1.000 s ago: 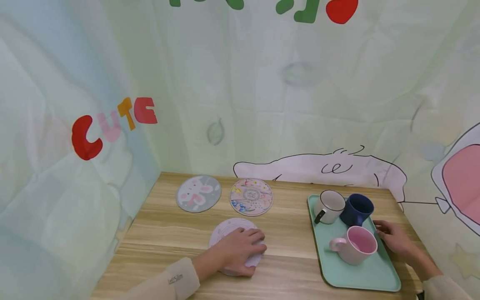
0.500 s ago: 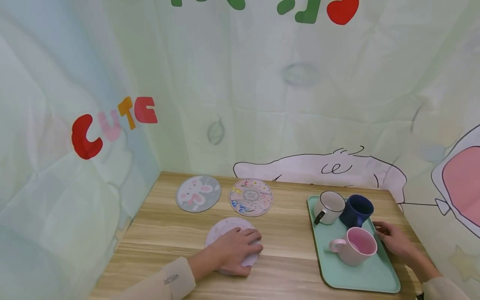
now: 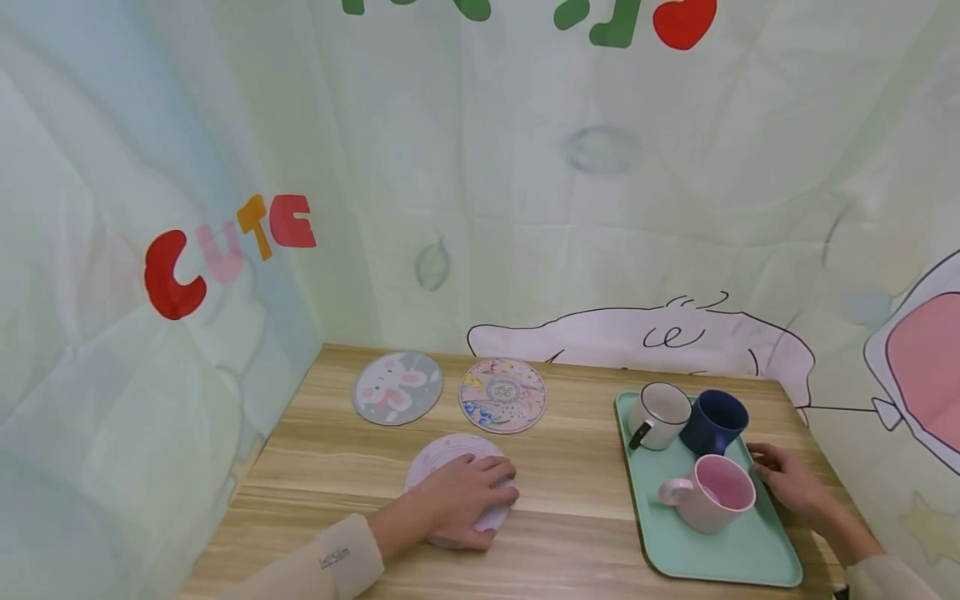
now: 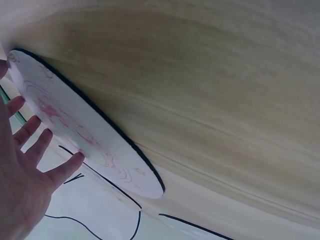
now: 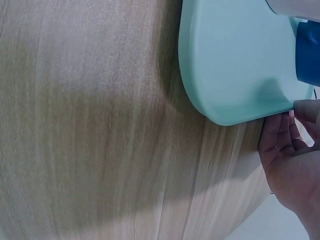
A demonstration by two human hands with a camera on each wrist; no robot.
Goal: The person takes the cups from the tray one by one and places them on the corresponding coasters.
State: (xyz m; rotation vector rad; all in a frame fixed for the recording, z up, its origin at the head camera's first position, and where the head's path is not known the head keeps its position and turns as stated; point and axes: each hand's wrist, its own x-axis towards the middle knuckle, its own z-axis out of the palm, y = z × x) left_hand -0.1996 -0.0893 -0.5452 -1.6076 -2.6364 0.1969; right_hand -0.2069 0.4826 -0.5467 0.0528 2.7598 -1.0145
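My left hand (image 3: 465, 500) lies over a pale lilac round coaster (image 3: 442, 454) on the wooden table, fingers spread and fingertips touching its top. In the left wrist view the coaster (image 4: 95, 130) has pink line patterns and a dark edge. At the right, my right hand (image 3: 795, 483) holds the right rim of a mint green tray (image 3: 660, 533). The right wrist view shows the thumb at the rim and fingers below it. On the tray stand a white mug (image 3: 663, 408) with a black handle, a navy mug (image 3: 712, 425) and a pink mug (image 3: 712, 500).
Behind my left hand lie a grey rabbit coaster (image 3: 397, 387) and a floral coaster (image 3: 502, 396). A wood-grain table (image 3: 570, 475) carries everything. Printed cloth walls (image 3: 525, 208) rise at the table's back and sides.
My left hand and the lilac coaster beneath it have slid a little to the left. My right hand, the tray and its mugs stay in place.
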